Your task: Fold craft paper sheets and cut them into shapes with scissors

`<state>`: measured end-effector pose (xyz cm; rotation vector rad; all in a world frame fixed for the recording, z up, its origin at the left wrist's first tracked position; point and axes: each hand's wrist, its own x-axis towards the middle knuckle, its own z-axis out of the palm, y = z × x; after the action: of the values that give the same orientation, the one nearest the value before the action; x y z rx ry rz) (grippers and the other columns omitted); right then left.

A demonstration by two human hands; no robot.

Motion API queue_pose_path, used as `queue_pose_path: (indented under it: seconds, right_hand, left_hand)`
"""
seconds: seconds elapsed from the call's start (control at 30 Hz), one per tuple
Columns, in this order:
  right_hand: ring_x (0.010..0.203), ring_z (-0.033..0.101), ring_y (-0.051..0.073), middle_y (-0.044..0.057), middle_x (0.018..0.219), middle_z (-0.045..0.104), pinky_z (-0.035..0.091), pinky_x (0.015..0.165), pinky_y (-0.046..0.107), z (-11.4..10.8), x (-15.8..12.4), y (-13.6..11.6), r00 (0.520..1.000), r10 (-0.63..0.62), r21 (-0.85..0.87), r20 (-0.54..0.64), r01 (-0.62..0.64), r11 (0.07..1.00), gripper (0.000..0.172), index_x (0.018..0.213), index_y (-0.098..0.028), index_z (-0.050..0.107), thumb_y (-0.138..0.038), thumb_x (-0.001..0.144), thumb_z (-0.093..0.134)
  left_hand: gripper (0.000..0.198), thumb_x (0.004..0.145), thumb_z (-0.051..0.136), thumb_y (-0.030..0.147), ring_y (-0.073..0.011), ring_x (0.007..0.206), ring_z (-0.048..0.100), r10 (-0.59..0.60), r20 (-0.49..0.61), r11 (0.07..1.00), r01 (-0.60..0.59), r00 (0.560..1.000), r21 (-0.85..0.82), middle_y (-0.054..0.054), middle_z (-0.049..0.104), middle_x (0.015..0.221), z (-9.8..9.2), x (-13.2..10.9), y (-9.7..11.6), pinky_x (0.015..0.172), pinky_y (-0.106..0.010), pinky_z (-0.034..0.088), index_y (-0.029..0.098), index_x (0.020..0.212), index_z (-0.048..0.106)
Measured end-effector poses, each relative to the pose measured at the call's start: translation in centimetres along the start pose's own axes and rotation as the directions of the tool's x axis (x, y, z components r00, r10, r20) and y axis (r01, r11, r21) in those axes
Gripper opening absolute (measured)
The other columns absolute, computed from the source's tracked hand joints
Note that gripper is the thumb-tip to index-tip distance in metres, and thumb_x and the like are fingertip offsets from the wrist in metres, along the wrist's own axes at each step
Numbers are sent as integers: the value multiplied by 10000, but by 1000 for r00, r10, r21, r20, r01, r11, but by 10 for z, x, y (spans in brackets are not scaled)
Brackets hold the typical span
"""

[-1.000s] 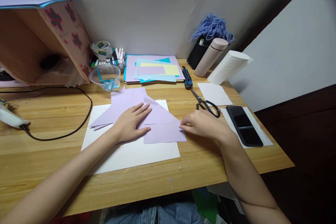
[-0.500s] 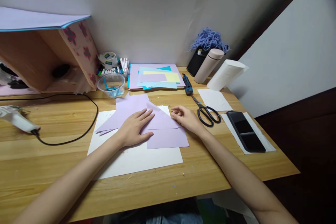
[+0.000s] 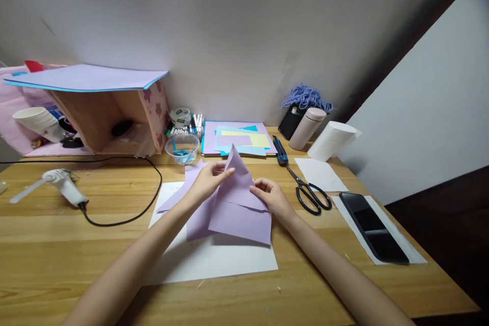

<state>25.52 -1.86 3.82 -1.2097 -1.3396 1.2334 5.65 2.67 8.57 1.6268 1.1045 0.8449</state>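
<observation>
A folded sheet of light purple paper [image 3: 239, 214] is tilted up off the table between my two hands. My left hand [image 3: 211, 179] pinches its upper left edge, thumb in front and fingers partly hidden behind. At the right edge, my right hand [image 3: 270, 197] grips it between thumb and fingers. The paper's top comes to a point, and a crease or flap edge crosses its middle. Behind and left of it lies more purple paper, partly covered by my left hand. Under everything is a white sheet [image 3: 244, 260] on the wooden table.
Scissors [image 3: 311, 196], a utility knife [image 3: 280, 153] and a phone [image 3: 372, 226] lie to the right. A bottle [image 3: 307, 130] and paper roll [image 3: 331, 141] stand behind. At left are a corded glue gun [image 3: 69, 188], a plastic cup [image 3: 182, 149] and a cardboard box [image 3: 155, 117].
The folded purple paper has been lifted from the white sheet and tilted up. My left hand went from lying flat to pinching its edge; my right hand now grips the other side. The view shifted.
</observation>
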Motion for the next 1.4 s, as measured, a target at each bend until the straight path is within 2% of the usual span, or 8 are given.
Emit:
queue_pose_path:
  seconds: [0.1,0.23,0.33,0.43,0.8,1.0,1.2,1.4]
  right_hand:
    - [710,586,163,32,752,627,470,672,289,8,10,-19,997,-45,0,65,45,999,284,781,-162,598,-428,701,656]
    - [880,589,184,73,973,636,469,785,319,13,27,-75,971,-224,-40,78,228,973,334,972,-182,609,-435,753,603]
    - [805,589,162,49,887,646,475,699,278,17,34,-118,950,-309,-121,52,313,942,292,910,-183,637,-419,740,623]
    - [683,567,137,30,764,634,465,587,251,21,35,-139,945,-318,-171,73,326,930,234,773,-171,651,-400,728,638]
    - [563,570,121,18,617,611,490,511,247,29,34,-133,964,-266,-2,14,266,964,287,632,-162,597,-427,648,707]
    - [595,590,128,21,634,627,502,521,243,27,36,-131,961,-277,-5,28,277,961,230,671,-163,630,-383,682,694]
    - [692,618,133,37,818,673,532,571,249,17,34,-136,944,-296,-46,146,305,951,193,833,-198,696,-356,727,658]
    - [621,621,135,38,758,686,547,593,292,19,33,-136,954,-296,-49,52,299,953,170,755,-183,707,-342,700,686]
  left_hand:
    - [384,704,573,501,-171,682,572,38,14,999,-38,999,-25,-44,625,707,-9,11,32,602,-269,432,118,717,602]
    - [337,722,555,426,-98,532,418,131,-29,961,-120,991,250,34,460,532,-22,4,63,494,-220,280,141,546,518]
    - [351,734,548,385,-87,504,333,168,-3,894,-151,986,422,53,356,479,-30,-9,77,480,-227,205,157,492,434]
    - [356,742,543,381,-93,517,336,160,1,865,-141,987,482,45,372,494,-38,-22,85,479,-230,202,162,494,411]
    - [276,800,477,380,-129,624,501,180,-16,879,-154,983,451,-20,602,675,-49,-35,96,526,-224,333,166,698,619]
    - [275,814,473,369,-129,624,517,187,-35,875,-151,982,460,-18,633,692,-48,-33,93,520,-218,335,176,724,647]
    - [255,825,462,330,-122,602,517,192,-10,856,-163,981,491,-16,641,704,-50,-35,95,498,-212,323,177,737,646]
    - [261,820,472,349,-122,594,513,191,-17,851,-157,981,501,-17,641,696,-50,-35,94,496,-216,319,178,737,651]
